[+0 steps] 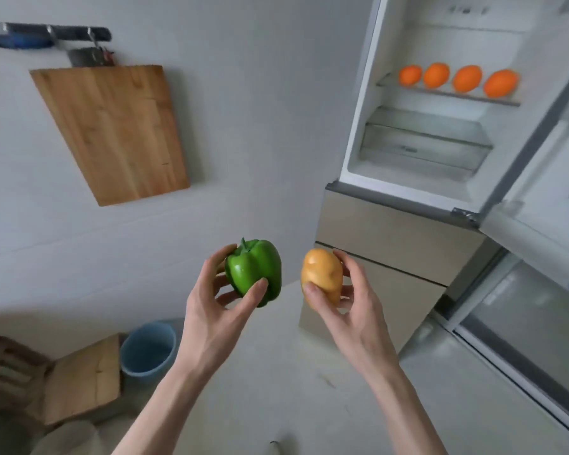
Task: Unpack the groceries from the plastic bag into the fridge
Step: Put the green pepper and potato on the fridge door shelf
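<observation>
I hold one glossy green bell pepper [253,272] in my left hand [217,310], thumb across its front and fingers curled behind, stem up. My right hand [352,307] is clamped on one smooth yellow-tan potato [322,276], thumb on its near face, fingers wrapped around the far side. Both items are raised at chest level, side by side but apart, with palms turned inward; I judge this grip keeps each secure and leaves each free to be set down separately.

The open white fridge [368,103] stands above and to the right of my right hand. Four round orange fruits [459,79] sit in one row on its clear glass shelf [447,93]; a transparent crisper drawer [424,142] lies below them. The row fills that shelf's front edge, so I judge the drawer the likelier destination.

The plastic bag is not in view. Count: one pepper, one potato, four oranges. Below and left of my left hand stands one pale blue bucket [148,349].
</observation>
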Tool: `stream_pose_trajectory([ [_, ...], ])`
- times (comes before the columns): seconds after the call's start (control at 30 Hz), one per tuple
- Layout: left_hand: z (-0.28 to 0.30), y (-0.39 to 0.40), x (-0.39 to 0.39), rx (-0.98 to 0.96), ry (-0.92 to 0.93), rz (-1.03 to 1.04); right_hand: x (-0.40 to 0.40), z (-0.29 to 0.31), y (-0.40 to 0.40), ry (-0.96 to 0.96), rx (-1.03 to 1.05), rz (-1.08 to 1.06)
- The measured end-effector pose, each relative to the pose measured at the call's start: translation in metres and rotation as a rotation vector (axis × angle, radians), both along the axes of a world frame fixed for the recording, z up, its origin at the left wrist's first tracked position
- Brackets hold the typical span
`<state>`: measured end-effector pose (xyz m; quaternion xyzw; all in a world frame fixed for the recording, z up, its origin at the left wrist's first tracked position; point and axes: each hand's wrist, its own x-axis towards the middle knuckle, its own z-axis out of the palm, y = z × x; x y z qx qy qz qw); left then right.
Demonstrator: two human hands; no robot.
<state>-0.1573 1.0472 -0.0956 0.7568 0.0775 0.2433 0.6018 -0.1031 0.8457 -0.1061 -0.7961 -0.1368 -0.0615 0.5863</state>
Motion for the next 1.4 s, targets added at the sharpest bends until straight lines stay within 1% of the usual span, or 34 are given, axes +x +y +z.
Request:
stream_pose_trajectory([
  [0.3,0.010,-0.015,0.166,-0.029,-0.032,-0.228,0.126,0.027,-0.030,-0.019,-0.019,-0.218],
  [0.5,0.009,-0.037,0.265,-0.057,-0.033,-0.391,0.191,0.036,-0.051,-0.036,-0.050,-0.367],
  [0.7,0.010,-0.090,0.329,-0.135,-0.027,-0.530,0.224,0.037,-0.096,-0.035,-0.052,-0.536],
  [0.9,0.025,-0.173,0.384,-0.168,-0.063,-0.683,0.242,0.052,-0.159,-0.071,-0.040,-0.664],
  [1.07,0.062,-0.248,0.416,-0.152,-0.143,-0.815,0.256,0.087,-0.214,-0.163,-0.058,-0.764],
  [1.2,0.112,-0.303,0.439,-0.136,-0.254,-0.935,0.268,0.131,-0.259,-0.256,-0.120,-0.829],
  [1.4,0.198,-0.364,0.470,-0.187,-0.458,-0.940,0.274,0.203,-0.313,-0.488,-0.202,-0.890],
])
